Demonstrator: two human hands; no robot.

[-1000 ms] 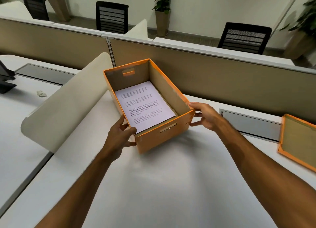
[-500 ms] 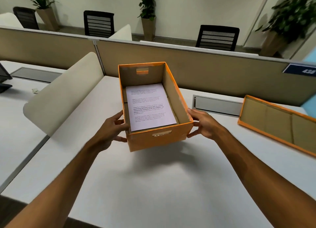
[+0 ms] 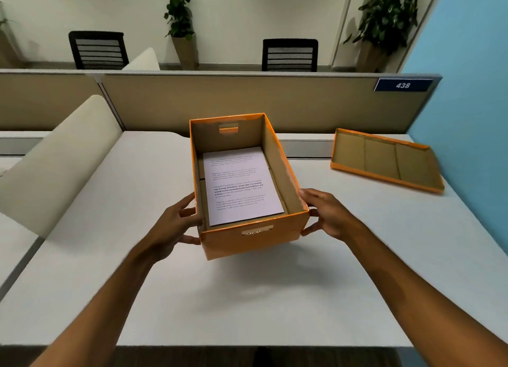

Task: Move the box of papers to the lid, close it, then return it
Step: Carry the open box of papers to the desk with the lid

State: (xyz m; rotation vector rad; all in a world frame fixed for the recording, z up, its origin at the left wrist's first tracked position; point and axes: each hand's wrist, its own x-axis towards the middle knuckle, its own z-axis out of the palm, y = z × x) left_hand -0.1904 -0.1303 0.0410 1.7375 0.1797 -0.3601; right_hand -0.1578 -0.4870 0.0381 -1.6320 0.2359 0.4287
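Observation:
An open orange box (image 3: 255, 241) with brown cardboard inside hangs a little above the white desk (image 3: 247, 306), its shadow beneath it. Printed white papers (image 3: 242, 185) lie flat on its bottom. My left hand (image 3: 176, 226) grips the box's near left corner, thumb on the rim. My right hand (image 3: 327, 215) grips the near right corner. The orange lid (image 3: 384, 160) lies upside down on the desk at the far right, inner side up, apart from the box.
A beige partition (image 3: 247, 102) with a blue 438 sign (image 3: 402, 85) runs along the desk's back. A cream curved divider (image 3: 55, 163) stands at the left. A blue wall (image 3: 472, 119) bounds the right side. Chairs and potted plants stand beyond the partition.
The box has risen off the desk in both hands and moved right. The view has swung right, bringing the whole lid into sight.

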